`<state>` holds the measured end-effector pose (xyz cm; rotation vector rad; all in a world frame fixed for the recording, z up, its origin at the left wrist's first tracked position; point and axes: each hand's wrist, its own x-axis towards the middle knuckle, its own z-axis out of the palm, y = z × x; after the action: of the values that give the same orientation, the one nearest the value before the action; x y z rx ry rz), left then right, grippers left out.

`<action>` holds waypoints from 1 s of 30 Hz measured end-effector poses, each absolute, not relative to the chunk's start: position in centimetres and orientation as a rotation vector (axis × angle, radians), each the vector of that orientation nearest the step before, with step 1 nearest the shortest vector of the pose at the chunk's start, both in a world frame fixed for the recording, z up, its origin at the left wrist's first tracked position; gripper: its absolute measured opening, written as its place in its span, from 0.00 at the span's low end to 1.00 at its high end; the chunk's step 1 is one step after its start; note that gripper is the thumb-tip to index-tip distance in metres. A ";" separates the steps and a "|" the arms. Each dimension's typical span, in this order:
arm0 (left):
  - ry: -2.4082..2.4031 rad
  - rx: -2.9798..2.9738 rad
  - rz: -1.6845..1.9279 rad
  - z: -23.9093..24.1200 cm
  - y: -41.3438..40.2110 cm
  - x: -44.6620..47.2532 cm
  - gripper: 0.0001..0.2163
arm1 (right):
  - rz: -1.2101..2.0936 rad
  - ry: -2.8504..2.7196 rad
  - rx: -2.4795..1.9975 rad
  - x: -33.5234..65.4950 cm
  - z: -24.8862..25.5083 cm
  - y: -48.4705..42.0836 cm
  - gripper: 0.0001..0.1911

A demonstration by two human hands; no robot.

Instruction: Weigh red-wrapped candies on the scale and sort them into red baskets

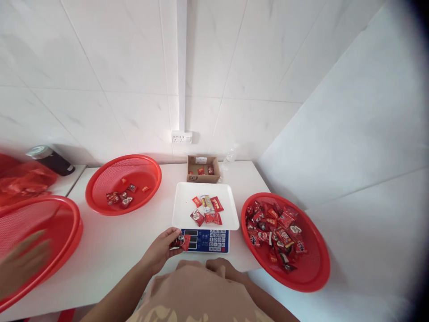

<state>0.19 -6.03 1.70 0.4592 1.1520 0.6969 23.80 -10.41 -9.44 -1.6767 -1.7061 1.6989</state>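
My left hand is closed around small red and dark wrapped candies, held just over the left edge of the scale's blue keypad panel. My right hand rests close to my shirt, below the scale; its visible fingers are curled and the shirt hides part of it, so its contents cannot be made out. On the scale's white tray lie several wrapped candies: red packets and a yellow and silver one.
Right of the scale stands a red basket heaped with candies. Another red basket holds a few. At far left, another person's blurred hand is over a red basket. Behind are a cardboard box and black bottle.
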 end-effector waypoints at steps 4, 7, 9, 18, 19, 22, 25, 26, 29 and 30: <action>1.163 0.471 0.688 1.9 -6.0 0.0 0.16 | 1.472 -1.865 -1.716 24.8 -6.4 -9.3 0.08; 1.163 0.482 0.673 2.0 -6.0 0.0 0.16 | 1.305 -1.664 -1.651 25.7 -3.5 -7.2 0.09; 1.164 0.483 0.668 2.1 -5.9 0.2 0.17 | 1.235 -1.488 -1.606 26.1 -1.7 -5.6 0.11; 1.118 0.517 0.658 1.8 -6.3 0.2 0.15 | 1.265 -1.331 -1.545 25.8 -0.8 -4.2 0.26; 1.113 0.527 0.655 1.8 -6.3 0.1 0.14 | 1.267 -1.370 -1.554 25.5 -1.1 -4.5 0.25; 1.089 0.564 0.654 1.6 -6.6 0.2 0.12 | 1.302 -1.477 -1.576 24.5 -1.5 -5.6 0.21; 1.048 0.618 0.641 1.6 -6.8 0.7 0.12 | 1.491 -1.546 -1.542 23.0 -1.0 -6.6 0.18; 1.032 0.646 0.630 1.5 -6.9 0.9 0.12 | 1.573 -1.564 -1.513 22.5 -0.7 -6.9 0.19; 0.990 0.730 0.600 1.3 -7.2 1.8 0.11 | 1.700 -1.613 -1.392 21.1 0.4 -7.6 0.24; 0.987 0.756 0.595 1.2 -7.2 2.0 0.11 | 1.696 -1.636 -1.346 20.8 0.8 -7.8 0.26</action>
<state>1.99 -7.18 1.18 0.7565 0.9870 0.5950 20.75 -7.81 0.84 -1.3460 -1.6361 1.6957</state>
